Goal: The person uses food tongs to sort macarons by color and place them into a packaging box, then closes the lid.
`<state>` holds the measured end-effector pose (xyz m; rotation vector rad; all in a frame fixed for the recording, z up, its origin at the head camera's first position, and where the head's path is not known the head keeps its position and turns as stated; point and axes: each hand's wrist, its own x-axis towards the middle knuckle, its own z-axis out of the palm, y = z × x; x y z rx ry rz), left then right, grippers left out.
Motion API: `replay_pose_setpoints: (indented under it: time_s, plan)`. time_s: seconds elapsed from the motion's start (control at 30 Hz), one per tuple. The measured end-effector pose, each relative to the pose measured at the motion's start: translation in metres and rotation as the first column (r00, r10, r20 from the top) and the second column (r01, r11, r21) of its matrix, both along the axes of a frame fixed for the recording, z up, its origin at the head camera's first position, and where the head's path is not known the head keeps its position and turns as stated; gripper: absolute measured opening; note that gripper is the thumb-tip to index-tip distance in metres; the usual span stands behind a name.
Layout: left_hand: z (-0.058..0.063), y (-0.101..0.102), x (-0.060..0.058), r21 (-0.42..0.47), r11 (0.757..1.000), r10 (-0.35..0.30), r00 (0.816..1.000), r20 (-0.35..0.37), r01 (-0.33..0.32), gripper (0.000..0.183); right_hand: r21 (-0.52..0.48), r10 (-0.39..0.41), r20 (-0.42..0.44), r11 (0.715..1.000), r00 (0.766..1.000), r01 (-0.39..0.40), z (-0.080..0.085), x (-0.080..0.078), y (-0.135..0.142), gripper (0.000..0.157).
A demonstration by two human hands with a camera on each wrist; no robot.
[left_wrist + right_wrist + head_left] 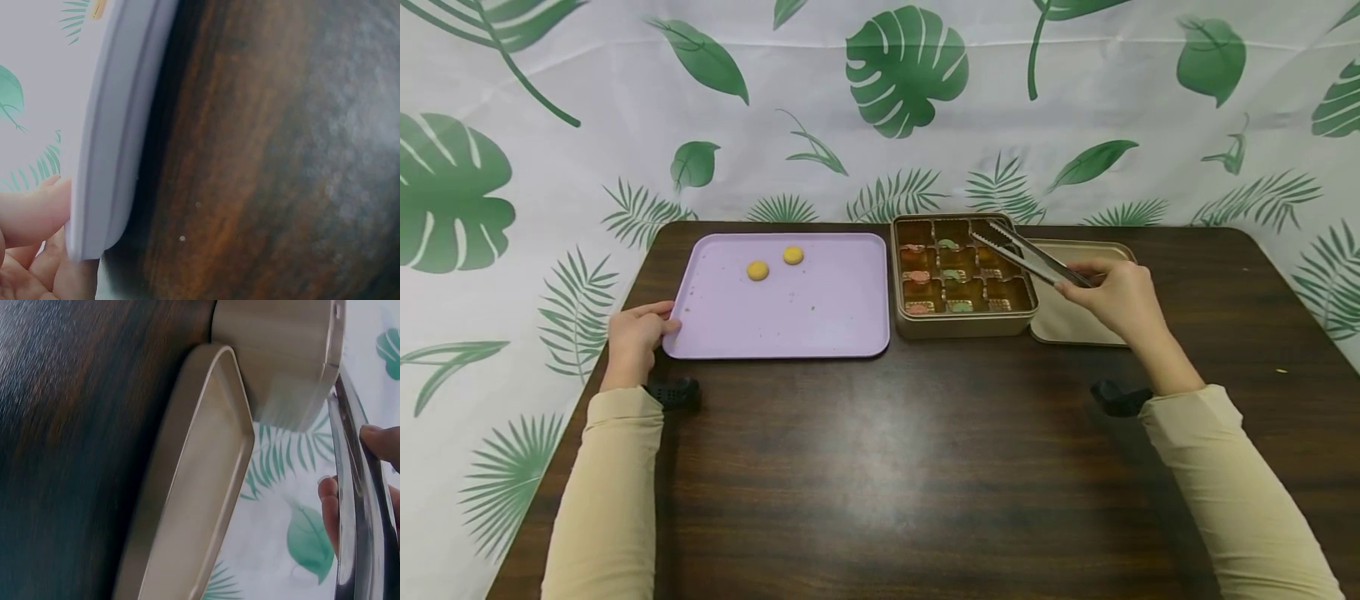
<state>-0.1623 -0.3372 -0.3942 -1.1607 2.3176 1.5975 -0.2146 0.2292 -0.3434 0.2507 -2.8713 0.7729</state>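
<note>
My left hand (632,337) pinches the left edge of a lilac tray (820,321), thumb over the rim and fingers below it in the left wrist view. Two small round yellow cookies (757,270) lie on that tray among scattered crumbs. With my right hand (1122,298) I grip metal tongs (1033,258) between thumb and fingers. Their toothed tips stand slightly apart over the back right part of a gold tin (966,325), which has several compartments. Pink and green pieces (917,276) show in its left and middle columns. In the right wrist view the tongs (356,519) pass over the tin's rim.
A shallow gold lid (1075,321) lies hollow side up at the tin's right, partly under my right hand. The dark wooden table (865,467) stretches in front. Behind it hangs a white cloth (790,75) printed with green leaves. A small yellowish crumb (1281,371) lies far right.
</note>
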Motion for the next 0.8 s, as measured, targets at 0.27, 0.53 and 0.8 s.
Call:
replay_pose_setpoints:
  time_s: [0.27, 0.53, 0.8]
  plan:
    - [0.000, 0.000, 0.001, -0.009, 1.000, -0.002, 1.000, 0.002, 0.002, 0.051, -0.018, 0.035, -0.031, 0.999, 0.999, -0.036, 0.004, -0.002, -0.019, 0.038]
    - [0.001, -0.001, -0.001, 0.001, 1.000, 0.000, 1.000, 0.002, 0.000, 0.050, -0.035, 0.070, 0.037, 0.997, 0.997, -0.068, 0.017, -0.006, -0.051, 0.042]
    - [0.001, 0.000, 0.000, -0.013, 1.000, -0.004, 1.000, -0.007, 0.004, 0.050, -0.009, 0.148, 0.050, 0.989, 0.988, -0.148, 0.027, -0.013, -0.092, 0.038]
